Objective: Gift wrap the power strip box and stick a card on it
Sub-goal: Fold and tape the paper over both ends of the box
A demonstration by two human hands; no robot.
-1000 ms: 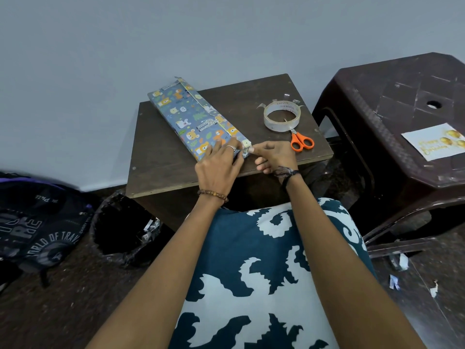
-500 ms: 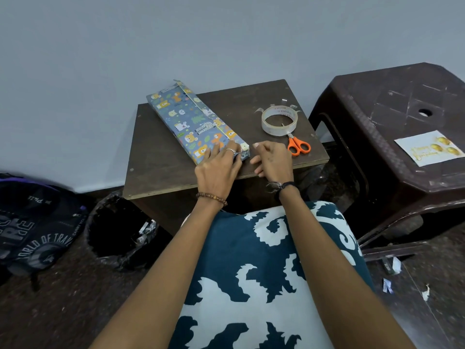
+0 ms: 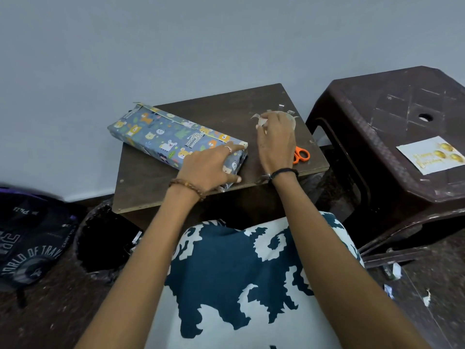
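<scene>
Wrapped power strip box (image 3: 176,137): long, flat, grey-blue paper with cartoon animals, taped seam along far long edge. Lies slantwise across table (image 3: 141,187), far end past back left corner, near end close to front edge. Left hand (image 3: 208,167) rests on near end, fingers straight and spread, forefinger tip at end corner, thumb low on end flap. Right hand (image 3: 276,137) well right of box, fingers curled on tape roll (image 3: 289,119) near right edge. Orange scissors (image 3: 300,154) partly under it. Card (image 3: 431,154) on plastic stool (image 3: 377,147).
</scene>
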